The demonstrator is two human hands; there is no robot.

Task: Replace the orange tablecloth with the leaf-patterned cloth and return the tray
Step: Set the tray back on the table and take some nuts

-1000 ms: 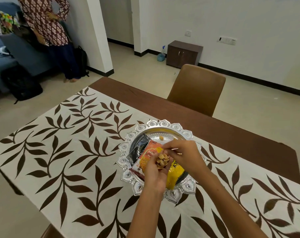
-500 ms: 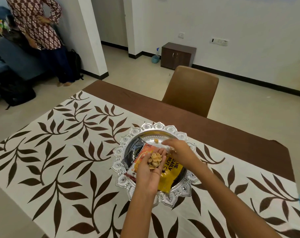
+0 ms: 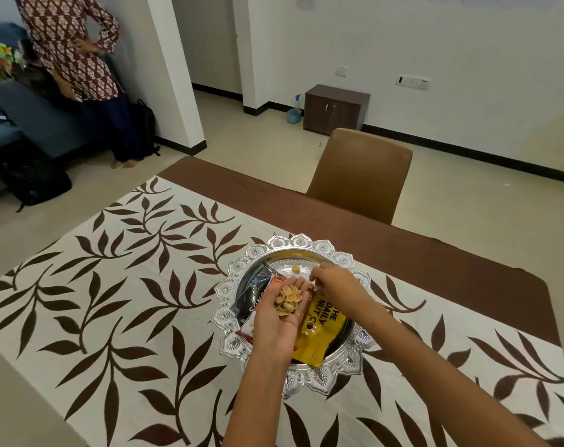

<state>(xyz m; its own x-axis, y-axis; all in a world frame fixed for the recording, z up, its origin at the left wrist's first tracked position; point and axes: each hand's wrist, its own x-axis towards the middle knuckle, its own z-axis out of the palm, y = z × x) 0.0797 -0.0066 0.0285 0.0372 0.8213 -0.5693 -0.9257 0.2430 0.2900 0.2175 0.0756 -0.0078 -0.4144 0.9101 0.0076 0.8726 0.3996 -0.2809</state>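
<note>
Cupping a small heap of nut shells [image 3: 288,300], the left hand [image 3: 279,321] lies palm up with fingers nearly flat, seemingly as a scoop to keep litter off the leaf-patterned cloth [image 3: 113,285]. Just beyond, the right hand [image 3: 333,290] reaches palm down into the tray [image 3: 322,379], fingertips pinched together, probably gathering another shell; what they hold I cannot tell. The silver tray sits on the spread cloth, carrying a yellow packet [image 3: 316,333] and a dark packet [image 3: 253,291]. A loose shell [image 3: 295,269] lies farther in.

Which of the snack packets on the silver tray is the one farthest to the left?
The black packet, lying by the tray's left rim. The orange packet sits beside it toward the middle, and the yellow packet lies on the right.
</note>
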